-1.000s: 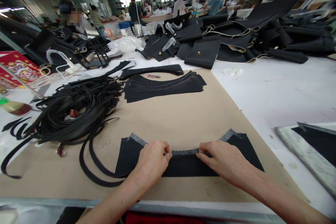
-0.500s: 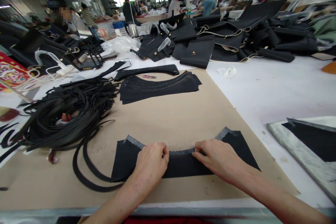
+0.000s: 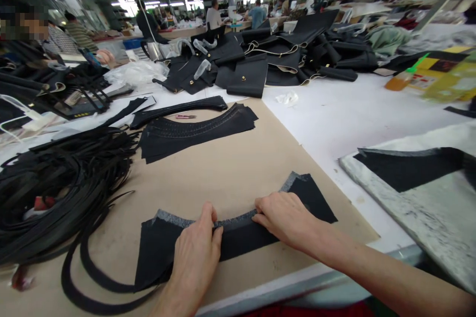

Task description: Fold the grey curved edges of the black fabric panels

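Observation:
A black curved piece of material [image 3: 241,240], grey and fuzzy along its scooped upper edge, lies flat on brown board. Near the middle of that edge, my left hand [image 3: 199,252] is closed, thumb and forefinger pinching the rim. My right hand [image 3: 284,215] grips the same edge farther right, fingertips pressed together. Part of the piece is hidden beneath both hands. A black strip [image 3: 89,270] loops out and meets the lower left corner, where my left wrist covers how they join.
Coiled black strips [image 3: 74,173] lie left. Behind are a stack of curved black pieces [image 3: 201,138] and small pink-handled snips [image 3: 186,117]. A marbled slab [image 3: 420,208] bears another black piece [image 3: 405,168]. Black bag-like goods [image 3: 247,74] pile up at the back; several people work beyond.
My view has swung right, bringing a bottle with orange liquid and yellow packaging into sight. My left hand has turned more upright, and both hands still hold the curved edge.

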Tool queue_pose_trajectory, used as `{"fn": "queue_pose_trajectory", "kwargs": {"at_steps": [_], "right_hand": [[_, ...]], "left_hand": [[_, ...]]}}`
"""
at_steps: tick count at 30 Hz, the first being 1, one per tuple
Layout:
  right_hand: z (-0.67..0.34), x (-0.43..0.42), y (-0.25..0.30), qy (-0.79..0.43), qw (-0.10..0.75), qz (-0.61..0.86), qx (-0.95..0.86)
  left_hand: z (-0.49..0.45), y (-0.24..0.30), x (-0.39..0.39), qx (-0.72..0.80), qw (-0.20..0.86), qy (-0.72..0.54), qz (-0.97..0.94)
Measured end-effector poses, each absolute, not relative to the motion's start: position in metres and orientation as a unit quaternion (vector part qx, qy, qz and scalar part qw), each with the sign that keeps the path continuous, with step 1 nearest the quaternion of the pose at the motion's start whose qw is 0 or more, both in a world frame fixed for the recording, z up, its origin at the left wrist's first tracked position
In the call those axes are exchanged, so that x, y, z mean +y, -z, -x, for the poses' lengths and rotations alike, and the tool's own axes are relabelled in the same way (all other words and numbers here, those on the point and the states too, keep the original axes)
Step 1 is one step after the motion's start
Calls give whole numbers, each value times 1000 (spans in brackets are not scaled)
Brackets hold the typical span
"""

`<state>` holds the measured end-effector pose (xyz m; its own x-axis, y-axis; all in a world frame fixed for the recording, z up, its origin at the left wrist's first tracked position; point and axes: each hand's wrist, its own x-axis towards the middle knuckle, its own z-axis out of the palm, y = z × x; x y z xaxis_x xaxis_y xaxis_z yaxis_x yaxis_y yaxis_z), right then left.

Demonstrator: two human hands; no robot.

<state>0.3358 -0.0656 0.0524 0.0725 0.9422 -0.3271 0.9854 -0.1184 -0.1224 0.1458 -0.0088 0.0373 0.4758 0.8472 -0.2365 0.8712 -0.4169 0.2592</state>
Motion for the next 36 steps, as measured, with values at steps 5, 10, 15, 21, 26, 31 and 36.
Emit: {"fn": "queue_pose_trajectory", "kwargs": {"at_steps": [5, 10, 15, 21, 26, 31, 36], "right_hand": [[-337, -65, -57, 165, 52, -730, 661], [-338, -71, -51, 160, 31, -742, 650], [-366, -72, -53, 159, -9, -747, 645], [-408, -70, -69, 228, 7, -723, 653], [-409, -70, -62, 221, 10, -719, 659], [-406, -66, -58, 203, 33, -724, 659], [-404, -63, -57, 194, 46, -724, 660]], "left_hand": [[-142, -12, -21, 332, 20, -148, -931], [-153, 22, -38, 167, 7, -194, -967], [-156, 32, -41, 177, -9, -182, -967], [-157, 32, -43, 179, -33, -151, -972], [-167, 28, -52, 234, -16, -137, -962], [-174, 22, -54, 249, -21, -114, -962], [-180, 19, -53, 253, -33, -110, -961]]}}
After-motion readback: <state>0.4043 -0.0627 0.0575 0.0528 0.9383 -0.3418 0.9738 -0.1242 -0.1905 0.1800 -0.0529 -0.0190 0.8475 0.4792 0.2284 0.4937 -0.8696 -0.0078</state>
